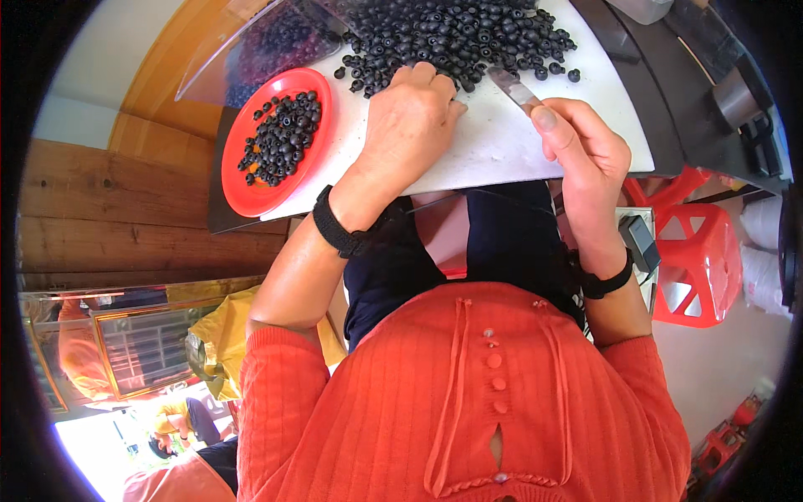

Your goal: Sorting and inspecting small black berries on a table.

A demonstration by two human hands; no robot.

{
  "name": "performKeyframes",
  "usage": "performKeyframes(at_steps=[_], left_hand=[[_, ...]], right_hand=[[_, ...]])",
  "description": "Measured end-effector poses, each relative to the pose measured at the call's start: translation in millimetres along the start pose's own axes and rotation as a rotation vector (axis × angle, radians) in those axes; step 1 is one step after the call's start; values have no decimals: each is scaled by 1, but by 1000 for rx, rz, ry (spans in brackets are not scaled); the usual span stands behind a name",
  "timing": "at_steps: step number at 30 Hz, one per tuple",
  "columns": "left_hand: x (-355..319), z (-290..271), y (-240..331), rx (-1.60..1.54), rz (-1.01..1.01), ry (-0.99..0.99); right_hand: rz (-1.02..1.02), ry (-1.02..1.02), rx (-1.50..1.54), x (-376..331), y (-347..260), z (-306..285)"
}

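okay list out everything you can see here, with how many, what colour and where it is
board: one, white, top centre, under both hands
berries: a large pile, dark, at the board's far end
plate: one, red, left of the board, with a smaller heap of dark berries in it
clear cover: one, see-through, behind the plate
knife: one, silver blade, in the right hand, tip at the pile's edge
stool: one, red plastic, right side
bag: one, yellow, lower left
left hand: resting on the board, fingertips in the berries
right hand: closed round the knife handle

Orange ribbed buttoned sweater (pixel 468 402), 2 black wristbands (pixel 339 224).
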State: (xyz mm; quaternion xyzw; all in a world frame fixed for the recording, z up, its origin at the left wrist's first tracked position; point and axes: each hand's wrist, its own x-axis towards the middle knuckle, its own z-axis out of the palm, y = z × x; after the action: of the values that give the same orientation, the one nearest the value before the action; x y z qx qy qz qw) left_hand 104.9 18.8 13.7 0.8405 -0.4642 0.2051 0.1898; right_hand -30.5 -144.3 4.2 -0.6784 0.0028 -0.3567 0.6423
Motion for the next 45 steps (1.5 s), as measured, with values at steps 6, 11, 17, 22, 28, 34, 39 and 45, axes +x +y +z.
performKeyframes(at_steps=[6,11,17,22,28,34,39,45], left_hand=[[-18,-18,-9,-220,166,-18],[-38,-35,4,-404,-107,55],[-42,-26,11,-384,-264,68],[-40,-16,21,-282,-289,76],[-40,-15,23,-262,-415,105],[-43,-11,10,-162,-165,76],[-47,-13,2,-281,-137,140],[-62,-30,-3,-1270,-585,54]], right_hand=[[-35,-33,-24,0,5,-3],[-76,-53,-40,-1,6,-2],[-80,-67,-81,-1,9,2],[-91,-76,-128,-2,9,3],[-116,-102,-182,-2,10,4],[-124,-105,-233,-1,12,6],[-150,-107,-274,1,12,6],[-69,-152,-300,-1,7,9]])
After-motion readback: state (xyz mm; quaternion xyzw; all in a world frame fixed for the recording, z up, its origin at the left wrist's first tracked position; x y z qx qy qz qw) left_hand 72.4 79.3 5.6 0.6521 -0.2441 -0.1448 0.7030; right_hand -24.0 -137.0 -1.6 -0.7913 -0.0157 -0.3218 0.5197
